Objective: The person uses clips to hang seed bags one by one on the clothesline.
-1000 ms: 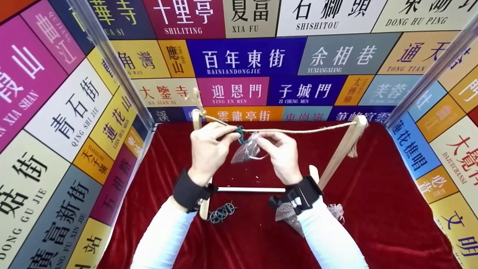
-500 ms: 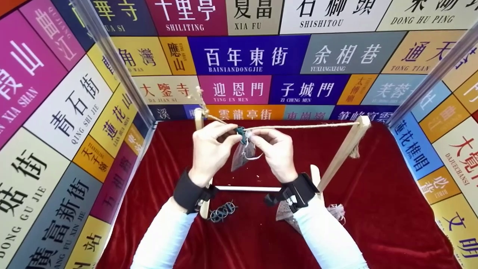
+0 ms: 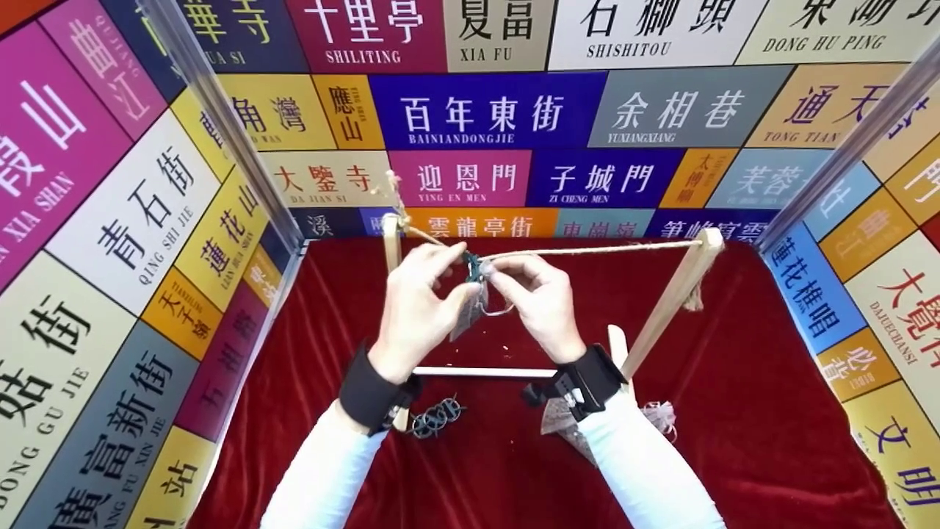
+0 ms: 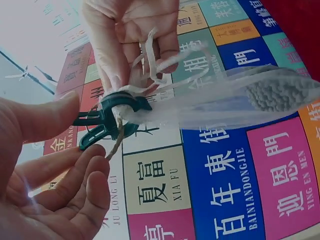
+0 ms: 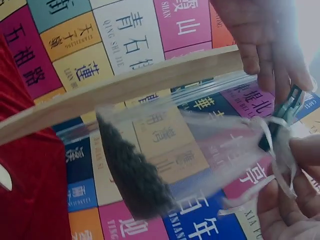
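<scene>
My left hand (image 3: 418, 305) pinches a dark green plastic clip (image 4: 132, 101) by its handles, thumb on one and index finger on the other. The clip sits on a thin rope (image 3: 602, 251), with its jaws around the gathered neck of a sheer drawstring bag (image 4: 205, 107). Dark grey granules (image 5: 132, 172) fill the bag's bottom end. My right hand (image 3: 540, 297) pinches the bag's neck right beside the clip. White ribbons (image 4: 151, 52) trail loose from that neck. In the head view my fingers partly hide the clip and bag.
The rope runs between two wooden posts (image 3: 670, 305), joined low down by a white bar (image 3: 492, 372). On the red cloth (image 3: 485, 477) lie several green clips (image 3: 435, 419) at left and another sheer bag (image 3: 565, 426) partly under my right wrist. Printed panels (image 3: 485, 110) surround the cloth.
My right hand has moved left, bringing the bag's neck to the clip. My left thumb has dropped away from the index fingertip, and the bag has swung from slanting to hanging steeper.
</scene>
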Available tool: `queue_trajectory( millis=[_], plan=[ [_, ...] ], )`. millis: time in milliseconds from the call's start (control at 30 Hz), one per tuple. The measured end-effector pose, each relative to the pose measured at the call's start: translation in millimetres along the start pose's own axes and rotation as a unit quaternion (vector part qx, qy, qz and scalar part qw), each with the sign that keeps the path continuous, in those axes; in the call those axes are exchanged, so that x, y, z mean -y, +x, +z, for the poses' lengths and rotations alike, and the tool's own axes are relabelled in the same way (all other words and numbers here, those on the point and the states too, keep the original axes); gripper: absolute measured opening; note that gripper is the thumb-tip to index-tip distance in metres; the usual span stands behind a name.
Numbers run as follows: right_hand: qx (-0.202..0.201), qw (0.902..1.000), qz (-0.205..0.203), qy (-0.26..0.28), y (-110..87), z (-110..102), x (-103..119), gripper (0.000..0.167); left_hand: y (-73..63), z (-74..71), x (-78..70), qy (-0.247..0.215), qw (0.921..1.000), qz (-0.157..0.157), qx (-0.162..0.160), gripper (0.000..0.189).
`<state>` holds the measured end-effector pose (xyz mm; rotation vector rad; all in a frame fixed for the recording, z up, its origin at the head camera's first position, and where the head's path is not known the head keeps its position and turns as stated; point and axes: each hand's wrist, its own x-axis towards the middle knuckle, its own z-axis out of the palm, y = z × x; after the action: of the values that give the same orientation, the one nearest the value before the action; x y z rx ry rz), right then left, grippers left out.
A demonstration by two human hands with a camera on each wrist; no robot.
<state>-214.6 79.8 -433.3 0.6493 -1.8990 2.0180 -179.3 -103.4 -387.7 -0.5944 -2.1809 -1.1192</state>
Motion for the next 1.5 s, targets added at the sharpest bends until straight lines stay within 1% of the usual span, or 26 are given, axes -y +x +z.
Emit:
queue_trajectory(
  millis=[100,167,200,267,300,367,433,500,567,667,733,833,1000,1100,1200,1300,1400,1500],
  plan=[
    [0.043,0.9987,0.011,-0.027,-3.3,-9,1,0.019,-9.3,-0.3,-0.5,0.025,0.9995,0.015,-0.011,0.051],
    [0.072,0.995,0.006,-0.069,-5.9,-17,2,0.025,-16.0,-0.2,-1.1,0.044,0.9984,0.025,-0.026,0.054],
    [0.085,0.9912,-0.004,-0.102,-7.5,-22,3,0.027,-19.4,-0.1,-1.8,0.054,0.9975,0.03,-0.035,0.056],
    [0.099,0.9796,-0.038,-0.171,-11.4,-31,2,0.031,-26.4,0.4,-3.2,0.074,0.9948,0.042,-0.057,0.058],
    [0.1,0.9709,-0.062,-0.208,-13.5,-36,1,0.033,-30.2,1.1,-3.6,0.081,0.9932,0.048,-0.069,0.058],
    [0.09,0.952,-0.106,-0.273,-19.3,-46,-1,0.036,-38.4,3.1,-3.8,0.098,0.9891,0.06,-0.092,0.058],
    [0.078,0.9354,-0.137,-0.317,-26.5,-55,-6,0.04,-47.5,6.7,-2.4,0.119,0.9841,0.07,-0.112,0.057],
    [0.064,0.9222,-0.153,-0.349,-35.2,-64,-11,0.044,-57.3,12.1,0.7,0.139,0.9791,0.075,-0.127,0.058],
    [0.053,0.9112,-0.158,-0.377,-45.4,-72,-19,0.048,-68.2,18.7,5.4,0.161,0.9748,0.072,-0.136,0.059],
    [0.036,0.8985,-0.167,-0.405,-62.2,-82,-34,0.053,-85.5,30.3,14.1,0.186,0.9715,0.058,-0.135,0.061],
    [0.029,0.8961,-0.166,-0.411,-74.5,-87,-45,0.056,-97.5,38.7,20.3,0.196,0.971,0.044,-0.129,0.06],
    [0.025,0.8972,-0.156,-0.412,-92.6,-92,-61,0.059,-114.9,51.3,29.9,0.204,0.9714,0.026,-0.119,0.06],
    [0.025,0.9039,-0.104,-0.414,-121.4,-97,-81,0.059,-140.3,70.8,44.4,0.211,0.9716,0.004,-0.108,0.06],
    [0.019,0.9076,-0.093,-0.409,-136.3,-98,-93,0.059,-154.1,81.7,52.2,0.206,0.9728,-0.004,-0.107,0.06],
    [0.009,0.9115,-0.096,-0.4,-149.0,-98,-104,0.058,-166.6,91.7,57.9,0.204,0.9734,-0.013,-0.103,0.059],
    [0.006,0.9137,-0.091,-0.396,-160.3,-97,-111,0.057,-177.5,99.7,61.0,0.212,0.9732,-0.024,-0.086,0.059],
    [0.007,0.9119,-0.076,-0.403,-170.0,-96,-115,0.056,-187.1,106.0,63.2,0.224,0.9717,-0.038,-0.065,0.06],
    [0.01,0.9102,-0.065,-0.409,-177.0,-94,-117,0.055,-196.1,110.8,65.4,0.23,0.9706,-0.051,-0.05,0.059]
  ],
)
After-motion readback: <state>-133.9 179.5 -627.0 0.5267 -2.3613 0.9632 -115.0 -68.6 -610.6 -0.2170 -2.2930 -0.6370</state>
